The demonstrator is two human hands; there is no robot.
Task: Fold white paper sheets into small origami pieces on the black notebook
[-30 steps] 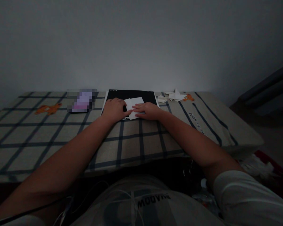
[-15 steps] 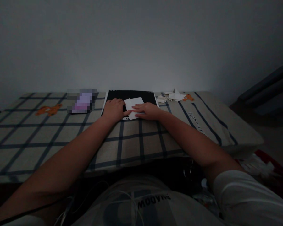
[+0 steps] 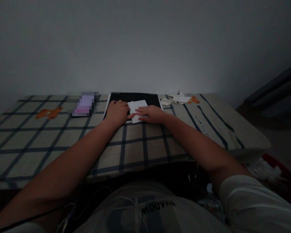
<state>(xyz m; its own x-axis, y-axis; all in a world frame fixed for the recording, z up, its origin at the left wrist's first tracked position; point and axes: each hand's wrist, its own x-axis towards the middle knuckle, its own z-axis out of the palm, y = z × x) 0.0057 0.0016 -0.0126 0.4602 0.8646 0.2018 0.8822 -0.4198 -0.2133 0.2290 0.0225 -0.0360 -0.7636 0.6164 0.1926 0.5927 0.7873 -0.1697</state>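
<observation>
Both hands press flat on a white paper (image 3: pixel 137 109) that lies on a black mat (image 3: pixel 135 98). The left hand (image 3: pixel 118 112) rests on the paper's left edge with its fingers spread flat, gripping nothing. The right hand (image 3: pixel 151 113) lies flat on the paper's near right part. The mat sits on a checked cloth (image 3: pixel 63 136). Small paper bits (image 3: pixel 176 98) lie to the right.
</observation>
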